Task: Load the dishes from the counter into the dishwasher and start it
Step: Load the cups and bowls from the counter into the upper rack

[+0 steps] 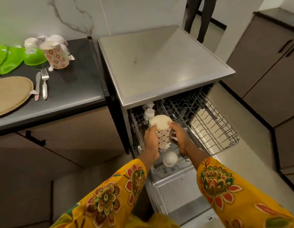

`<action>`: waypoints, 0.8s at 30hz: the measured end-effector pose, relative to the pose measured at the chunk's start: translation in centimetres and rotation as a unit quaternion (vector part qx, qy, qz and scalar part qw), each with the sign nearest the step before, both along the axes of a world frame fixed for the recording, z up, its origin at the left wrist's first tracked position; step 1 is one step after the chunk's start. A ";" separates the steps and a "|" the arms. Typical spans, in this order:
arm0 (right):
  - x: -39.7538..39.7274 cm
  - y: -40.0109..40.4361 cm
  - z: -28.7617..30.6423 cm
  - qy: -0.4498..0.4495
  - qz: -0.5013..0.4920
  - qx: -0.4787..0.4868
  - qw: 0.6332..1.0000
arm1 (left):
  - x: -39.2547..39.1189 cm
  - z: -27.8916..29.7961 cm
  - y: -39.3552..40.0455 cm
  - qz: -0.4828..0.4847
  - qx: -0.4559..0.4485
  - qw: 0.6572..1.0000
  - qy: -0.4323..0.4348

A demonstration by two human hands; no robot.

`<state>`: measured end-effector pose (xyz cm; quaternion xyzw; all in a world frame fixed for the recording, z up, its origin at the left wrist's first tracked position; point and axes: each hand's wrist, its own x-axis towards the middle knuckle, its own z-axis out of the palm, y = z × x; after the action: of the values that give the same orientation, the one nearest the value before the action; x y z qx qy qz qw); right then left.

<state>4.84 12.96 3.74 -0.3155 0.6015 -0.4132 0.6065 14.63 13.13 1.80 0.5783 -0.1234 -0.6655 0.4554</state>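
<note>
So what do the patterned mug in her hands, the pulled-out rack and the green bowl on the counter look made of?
Patterned mug: likely glazed ceramic, thick walled with printed motifs. Rack: coated metal wire, a thin grey grid. Green bowl: probably plastic, uniformly bright and glossy.

A patterned mug is held upside down over the left side of the pulled-out dishwasher rack, among white cups. Another patterned mug, green bowls, fork and knife lie on the far-left tabletop.

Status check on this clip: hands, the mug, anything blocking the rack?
Left hand and right hand both grip the patterned mug, upside down over the upper rack. White cups sit close by. More dishes wait on the counter.
</note>
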 end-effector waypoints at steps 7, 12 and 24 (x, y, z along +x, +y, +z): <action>-2.8 -2.0 -2.4 -0.029 -0.019 0.055 0.998 | -2.0 -0.7 -2.0 -0.020 0.040 0.999 0.001; -4.4 -5.2 -3.4 -0.029 -0.033 0.063 0.997 | -3.1 -1.7 -5.7 -0.046 0.049 0.998 -0.009; -8.2 -15.5 -11.1 -0.053 -0.067 0.122 0.989 | -6.6 -8.2 -16.8 -0.070 0.105 0.992 -0.019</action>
<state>-3.39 -2.52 -7.35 -0.1754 0.6348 -0.3924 0.6421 7.99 -3.67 -6.40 0.6254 -0.1018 -0.6940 0.3419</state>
